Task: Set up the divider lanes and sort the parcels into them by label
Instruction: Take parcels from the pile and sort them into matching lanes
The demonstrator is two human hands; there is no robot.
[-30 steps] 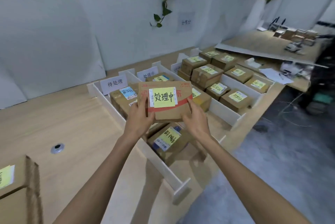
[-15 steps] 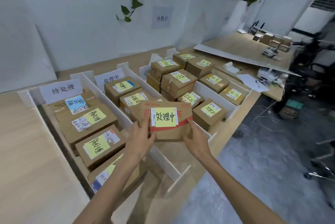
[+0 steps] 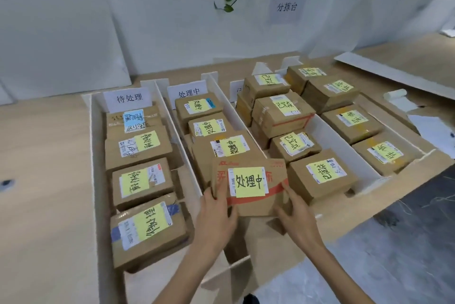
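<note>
I hold a brown cardboard parcel (image 3: 248, 202) with a red stripe and a yellow note reading 处理中 over the near end of the second lane. My left hand (image 3: 216, 217) grips its left side, and my right hand (image 3: 294, 215) grips its right side. White divider boards (image 3: 187, 153) form several lanes on the wooden table (image 3: 49, 180). The second lane has a 处理中 sign (image 3: 188, 93) and three parcels with the same note (image 3: 229, 148). The left lane has a 待处理 sign (image 3: 129, 99) and several parcels (image 3: 142, 183).
Two lanes on the right hold several parcels with yellow notes (image 3: 322, 173). A white paper roll (image 3: 396, 94) and loose sheets (image 3: 433, 134) lie at the far right. The table's front edge (image 3: 344, 217) drops to a grey floor. A white wall stands behind.
The view has swung left and closer to the lanes. The held parcel has come down toward the near end of the second lane, behind the three parcels there. Both hands keep their hold.
</note>
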